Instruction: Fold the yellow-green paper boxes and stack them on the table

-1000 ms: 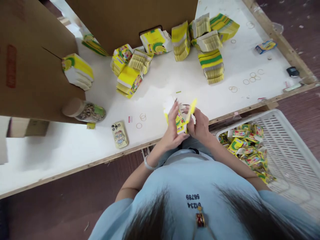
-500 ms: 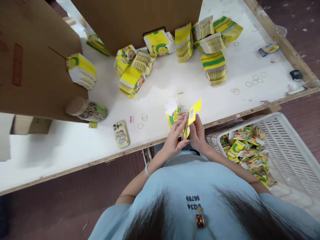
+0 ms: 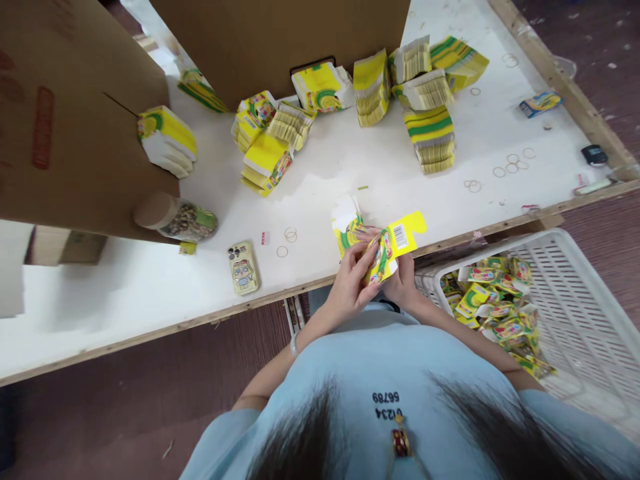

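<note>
A small yellow cardboard box [image 3: 384, 257] with an unfolded flap bearing a barcode is held at the table's near edge. My left hand [image 3: 351, 272] is closed on its left side, thumb across the printed front. Behind the box's right side, my right hand [image 3: 401, 280] grips it from below; its fingers are partly hidden. Just beyond my left fingers lies a flattened yellow and white box [image 3: 345, 217] on the table.
Bundles of flat yellow boxes [image 3: 371, 87] stand along a large brown carton [image 3: 285, 40]. A white basket [image 3: 575, 287] of filled yellow packs [image 3: 500, 300] sits at my right. Left are a phone [image 3: 243, 269] and a jar [image 3: 187, 221]. Rubber bands [image 3: 513, 163] lie scattered.
The box in my hands has turned, so its printed front and barcode flap now face up toward me, with the flap pointing right. My right hand has shifted slightly down and right behind it.
</note>
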`<state>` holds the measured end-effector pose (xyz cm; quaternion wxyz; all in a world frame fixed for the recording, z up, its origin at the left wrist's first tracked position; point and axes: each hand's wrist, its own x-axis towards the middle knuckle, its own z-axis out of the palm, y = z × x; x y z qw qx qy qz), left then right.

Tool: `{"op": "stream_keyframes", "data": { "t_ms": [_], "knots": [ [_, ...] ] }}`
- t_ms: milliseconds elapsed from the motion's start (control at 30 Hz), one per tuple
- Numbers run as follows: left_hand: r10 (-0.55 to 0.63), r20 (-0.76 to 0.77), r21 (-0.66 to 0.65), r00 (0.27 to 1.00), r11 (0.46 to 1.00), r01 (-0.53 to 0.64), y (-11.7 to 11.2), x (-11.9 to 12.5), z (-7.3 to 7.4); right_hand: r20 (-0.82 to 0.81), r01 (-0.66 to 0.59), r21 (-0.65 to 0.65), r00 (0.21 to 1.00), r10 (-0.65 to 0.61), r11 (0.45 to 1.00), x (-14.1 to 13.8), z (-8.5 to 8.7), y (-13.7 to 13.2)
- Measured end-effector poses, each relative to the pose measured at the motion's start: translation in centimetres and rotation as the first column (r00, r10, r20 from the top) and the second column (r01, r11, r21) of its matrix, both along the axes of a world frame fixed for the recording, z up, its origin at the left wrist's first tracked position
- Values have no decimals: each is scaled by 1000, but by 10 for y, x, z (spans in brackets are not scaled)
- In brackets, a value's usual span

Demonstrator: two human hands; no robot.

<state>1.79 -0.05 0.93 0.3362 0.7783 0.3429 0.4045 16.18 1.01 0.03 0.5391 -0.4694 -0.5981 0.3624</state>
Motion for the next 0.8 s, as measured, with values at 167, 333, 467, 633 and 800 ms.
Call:
{"op": "stream_keyframes", "data": {
  "t_ms": [167, 333, 467, 633, 800],
  "knots": [
    [-12, -16, -19, 1000, 1000, 11, -2, 1, 1, -13, -33, -16, 999, 33, 999, 8, 12, 2],
    [58, 7, -114, 998, 992, -57, -5, 0, -1, 103, -53, -81, 993, 61, 995, 17, 23, 9],
    [172, 100, -237, 980, 961, -145, -10, 3, -5, -21, -57, -149, 998, 54, 987, 12, 24, 5],
    [326, 106, -444, 939, 861, -249, -19, 10, -6, -41, 164, -78, 985, -168, 983, -2, 14, -6],
    [343, 169, -548, 924, 812, -201, -28, 10, -11, -227, 141, -192, 956, -184, 971, -3, 5, -18]
  ]
}}
